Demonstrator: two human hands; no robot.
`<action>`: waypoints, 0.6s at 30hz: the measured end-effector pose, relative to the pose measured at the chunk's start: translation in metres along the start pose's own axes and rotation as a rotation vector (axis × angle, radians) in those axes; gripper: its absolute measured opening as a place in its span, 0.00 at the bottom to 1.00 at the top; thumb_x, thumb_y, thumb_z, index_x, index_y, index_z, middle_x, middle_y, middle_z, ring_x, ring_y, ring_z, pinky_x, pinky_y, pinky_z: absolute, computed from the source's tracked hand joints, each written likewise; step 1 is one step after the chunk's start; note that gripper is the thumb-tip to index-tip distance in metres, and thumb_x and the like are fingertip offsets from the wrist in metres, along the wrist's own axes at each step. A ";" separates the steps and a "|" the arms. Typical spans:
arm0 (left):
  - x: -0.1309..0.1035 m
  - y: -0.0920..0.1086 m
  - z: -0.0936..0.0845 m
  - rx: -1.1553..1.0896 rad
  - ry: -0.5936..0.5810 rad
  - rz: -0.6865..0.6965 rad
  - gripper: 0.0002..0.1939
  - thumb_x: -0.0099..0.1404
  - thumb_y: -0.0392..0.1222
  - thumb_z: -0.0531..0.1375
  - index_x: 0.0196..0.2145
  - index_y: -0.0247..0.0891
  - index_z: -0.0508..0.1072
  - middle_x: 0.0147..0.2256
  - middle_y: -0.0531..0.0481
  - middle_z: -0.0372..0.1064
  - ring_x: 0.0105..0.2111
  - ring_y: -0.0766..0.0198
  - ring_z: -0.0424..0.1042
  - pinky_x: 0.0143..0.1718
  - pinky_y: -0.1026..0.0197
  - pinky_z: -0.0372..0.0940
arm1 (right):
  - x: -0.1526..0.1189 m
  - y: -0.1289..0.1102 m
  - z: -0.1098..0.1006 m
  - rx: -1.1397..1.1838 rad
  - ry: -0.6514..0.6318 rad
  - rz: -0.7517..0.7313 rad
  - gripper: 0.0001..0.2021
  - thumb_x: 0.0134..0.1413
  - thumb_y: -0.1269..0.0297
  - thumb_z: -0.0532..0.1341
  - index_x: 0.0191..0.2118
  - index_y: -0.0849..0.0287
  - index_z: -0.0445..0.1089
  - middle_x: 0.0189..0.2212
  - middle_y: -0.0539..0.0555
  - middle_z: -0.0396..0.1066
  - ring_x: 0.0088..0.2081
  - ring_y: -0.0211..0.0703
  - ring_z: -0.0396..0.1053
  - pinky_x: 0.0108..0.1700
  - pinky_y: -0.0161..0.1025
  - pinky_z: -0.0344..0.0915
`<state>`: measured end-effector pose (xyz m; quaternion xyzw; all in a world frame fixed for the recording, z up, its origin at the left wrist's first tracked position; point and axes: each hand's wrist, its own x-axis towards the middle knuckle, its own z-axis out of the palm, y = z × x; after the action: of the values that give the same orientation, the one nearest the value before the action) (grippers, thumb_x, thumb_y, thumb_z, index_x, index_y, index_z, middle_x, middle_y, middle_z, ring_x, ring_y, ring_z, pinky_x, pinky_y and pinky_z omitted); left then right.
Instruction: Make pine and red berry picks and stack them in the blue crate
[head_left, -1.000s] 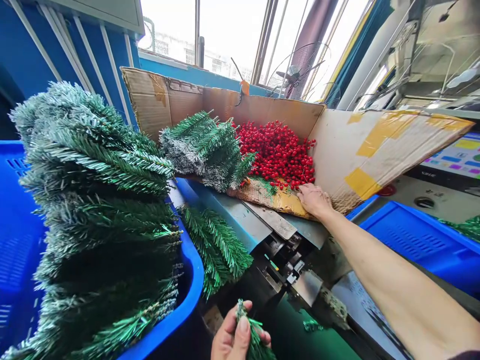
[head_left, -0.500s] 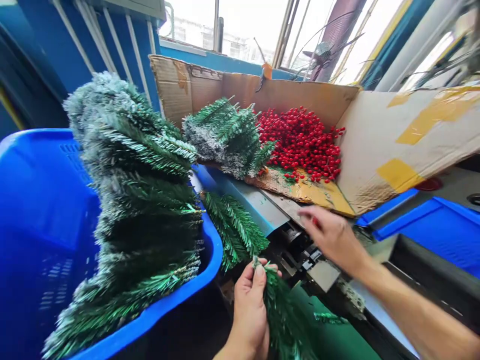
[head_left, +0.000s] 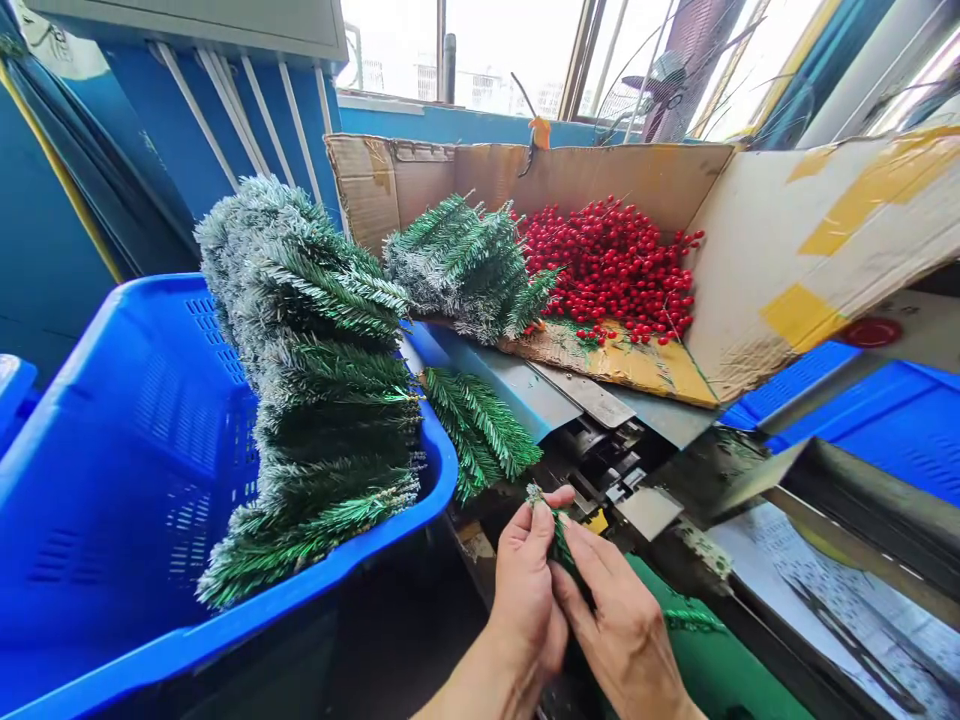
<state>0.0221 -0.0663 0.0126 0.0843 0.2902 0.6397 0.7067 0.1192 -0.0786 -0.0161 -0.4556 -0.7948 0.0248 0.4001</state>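
Green sprig [head_left: 561, 547] is between the two hands, its pale tip poking up past the left fingers. Left hand [head_left: 521, 575] pinches it near that tip, thumb on top. Right hand [head_left: 626, 625] closes its fingers on it just below; can't tell if anything small is also tucked in there, palm hidden.

Handling, judged by look: sprig is very light, needles soft and springy, stem probably thin wire, so bendy but keeps its shape. Not slippery, though needles may catch on neighbours and frosting may shed. Best hold is the bare stem end, thumb and fingertip; gripping mid-needles would squash them.

Red berries [head_left: 611, 265], beyond both hands in the cardboard box [head_left: 750, 225], look small, smooth and roll-prone; take by the stems, since beads could pop off. Frosted branches [head_left: 300, 350] are stacked left of the left hand over the blue basket [head_left: 169, 645], bulky but light. Loose green branches [head_left: 484, 430] lie just beyond the left hand. Metal plate [head_left: 649, 513] sits just beyond the right hand, hard-edged.
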 end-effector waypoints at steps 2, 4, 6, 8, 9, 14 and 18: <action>-0.005 -0.005 0.004 -0.017 -0.021 -0.019 0.14 0.56 0.48 0.67 0.36 0.35 0.78 0.30 0.50 0.72 0.27 0.71 0.65 0.33 0.69 0.61 | -0.004 0.002 -0.003 0.021 0.056 -0.011 0.19 0.64 0.69 0.54 0.60 0.57 0.61 0.49 0.60 0.68 0.49 0.49 0.68 0.49 0.47 0.70; -0.009 -0.012 0.008 -0.005 0.009 0.014 0.15 0.57 0.49 0.66 0.37 0.35 0.78 0.31 0.50 0.72 0.28 0.70 0.65 0.33 0.68 0.61 | -0.004 0.004 -0.009 0.060 0.051 -0.030 0.18 0.64 0.70 0.54 0.58 0.56 0.65 0.46 0.59 0.70 0.46 0.48 0.70 0.47 0.45 0.72; -0.012 -0.019 0.013 0.028 0.063 0.067 0.16 0.58 0.51 0.65 0.37 0.36 0.77 0.34 0.49 0.73 0.31 0.68 0.67 0.36 0.67 0.62 | -0.001 0.006 -0.015 0.112 0.022 -0.044 0.16 0.64 0.70 0.54 0.56 0.56 0.67 0.45 0.59 0.71 0.45 0.47 0.71 0.45 0.42 0.73; -0.013 -0.024 0.017 0.028 0.085 0.092 0.16 0.58 0.52 0.64 0.34 0.35 0.77 0.36 0.47 0.73 0.34 0.66 0.69 0.39 0.66 0.63 | 0.002 0.007 -0.020 0.153 0.006 -0.040 0.16 0.64 0.70 0.54 0.54 0.56 0.68 0.43 0.58 0.71 0.43 0.46 0.71 0.43 0.40 0.73; -0.013 -0.026 0.018 0.012 0.078 0.088 0.16 0.58 0.52 0.64 0.32 0.35 0.76 0.36 0.47 0.73 0.35 0.66 0.69 0.41 0.65 0.63 | 0.003 0.007 -0.023 0.160 0.003 -0.034 0.15 0.64 0.70 0.54 0.54 0.56 0.68 0.43 0.58 0.71 0.43 0.45 0.71 0.42 0.39 0.73; -0.004 -0.024 0.019 0.048 -0.033 0.026 0.17 0.58 0.52 0.64 0.38 0.36 0.76 0.39 0.46 0.74 0.38 0.64 0.71 0.43 0.62 0.62 | 0.015 0.022 -0.043 0.077 -0.095 -0.032 0.15 0.65 0.70 0.52 0.54 0.56 0.68 0.41 0.56 0.71 0.42 0.43 0.71 0.44 0.40 0.71; 0.001 -0.023 0.008 0.322 0.015 -0.046 0.20 0.57 0.52 0.65 0.44 0.38 0.76 0.44 0.44 0.74 0.45 0.59 0.70 0.43 0.62 0.61 | 0.031 0.057 -0.064 -0.200 -0.115 0.018 0.15 0.65 0.64 0.51 0.52 0.57 0.70 0.40 0.55 0.72 0.40 0.45 0.71 0.41 0.40 0.69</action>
<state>0.0463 -0.0676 0.0075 0.1850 0.3961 0.5690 0.6965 0.1937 -0.0432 0.0234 -0.4981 -0.8109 -0.0252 0.3062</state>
